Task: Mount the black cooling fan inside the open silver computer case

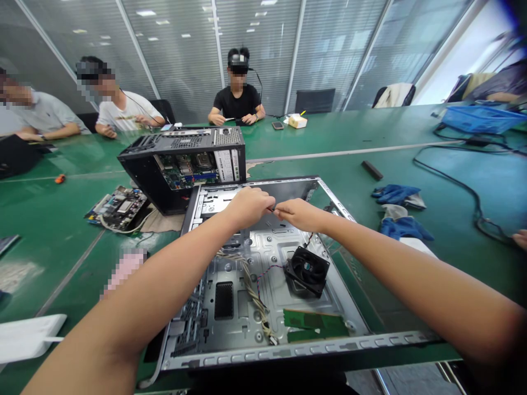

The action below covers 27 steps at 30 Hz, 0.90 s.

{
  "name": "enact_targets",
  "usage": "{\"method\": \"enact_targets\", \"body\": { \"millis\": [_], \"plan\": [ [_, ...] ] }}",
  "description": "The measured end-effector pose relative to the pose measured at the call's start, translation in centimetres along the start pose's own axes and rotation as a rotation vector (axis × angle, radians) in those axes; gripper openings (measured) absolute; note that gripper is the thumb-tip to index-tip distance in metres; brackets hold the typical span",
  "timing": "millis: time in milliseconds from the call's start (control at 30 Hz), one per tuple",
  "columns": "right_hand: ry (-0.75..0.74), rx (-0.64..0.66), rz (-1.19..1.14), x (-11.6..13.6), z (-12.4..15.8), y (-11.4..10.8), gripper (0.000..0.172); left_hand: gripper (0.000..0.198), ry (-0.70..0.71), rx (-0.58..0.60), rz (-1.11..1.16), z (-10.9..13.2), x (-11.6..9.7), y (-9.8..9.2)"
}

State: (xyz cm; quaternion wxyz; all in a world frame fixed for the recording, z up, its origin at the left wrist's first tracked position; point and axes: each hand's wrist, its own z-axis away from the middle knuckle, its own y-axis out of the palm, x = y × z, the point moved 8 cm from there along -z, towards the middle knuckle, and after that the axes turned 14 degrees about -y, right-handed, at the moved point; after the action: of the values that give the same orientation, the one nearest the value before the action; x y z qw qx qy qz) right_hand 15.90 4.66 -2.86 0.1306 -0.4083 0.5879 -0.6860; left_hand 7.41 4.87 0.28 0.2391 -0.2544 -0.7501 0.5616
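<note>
Above the far part of an open computer case (263, 359) lying on its side, my left hand (252, 206) and my right hand (300, 214) meet with fingertips nearly touching. Both are closed in a pinch, and a small dark piece shows between them, too small to name. Inside the case, a black cooling fan (308, 269) lies tilted below my right hand, with thin wires running from it. A bundle of twisted cables (250, 282) crosses the metal floor. Two green memory sticks (315, 319) rest near the front edge.
Behind stands a second computer tower (144, 181) with its board exposed. A loose motherboard (123, 206) lies at left. Blue gloves (397, 195), a dark bar (371, 170), black cables (457, 178) and a blue basket (477, 118) are at right. Several people sit across the table.
</note>
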Motion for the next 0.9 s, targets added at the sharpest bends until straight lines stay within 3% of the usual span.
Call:
{"method": "enact_targets", "body": {
  "millis": [667, 900],
  "plan": [
    [0.025, -0.046, -0.019, -0.14, -0.02, -0.56, 0.031, 0.008, -0.005, -0.047, 0.037, -0.05, 0.21, -0.83],
    [0.020, -0.049, -0.028, -0.25, -0.09, -0.35, 0.032, 0.011, 0.020, -0.036, 0.050, -0.13, 0.24, -0.34]
  ]
}}
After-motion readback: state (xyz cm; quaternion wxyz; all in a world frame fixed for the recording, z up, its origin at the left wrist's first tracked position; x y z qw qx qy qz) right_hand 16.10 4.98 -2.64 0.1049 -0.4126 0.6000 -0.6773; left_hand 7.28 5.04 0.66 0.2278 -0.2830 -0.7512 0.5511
